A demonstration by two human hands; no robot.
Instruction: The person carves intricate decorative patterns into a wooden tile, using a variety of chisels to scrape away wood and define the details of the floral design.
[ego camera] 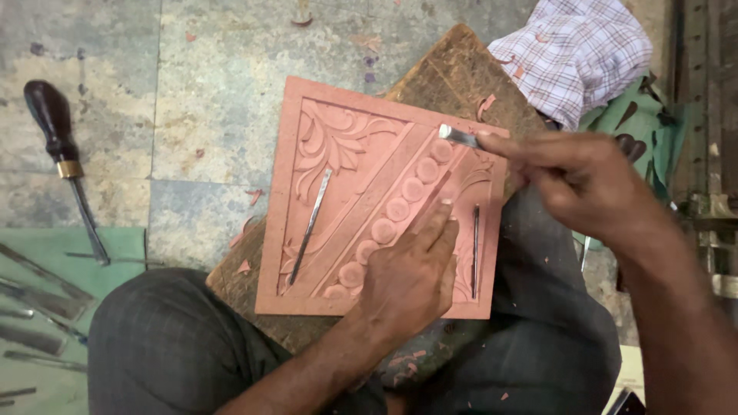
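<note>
A square reddish clay tile (361,154), carved with leaf scrolls and a diagonal row of discs, lies on a worn wooden board (453,73) across my lap. My left hand (407,277) presses on the tile's lower right part, fingers pointing up toward the discs. My right hand (576,180) grips a thin metal carving tool (459,136) whose tip sits at the tile's upper right corner. Two slim metal tools rest on the tile: one (311,223) on the left panel, one (475,250) on the right.
A dark-handled chisel (65,161) lies on the stone floor at left. Several metal tools (38,300) rest on a green mat at lower left. A checked cloth (576,54) sits at upper right. Clay shavings are scattered about.
</note>
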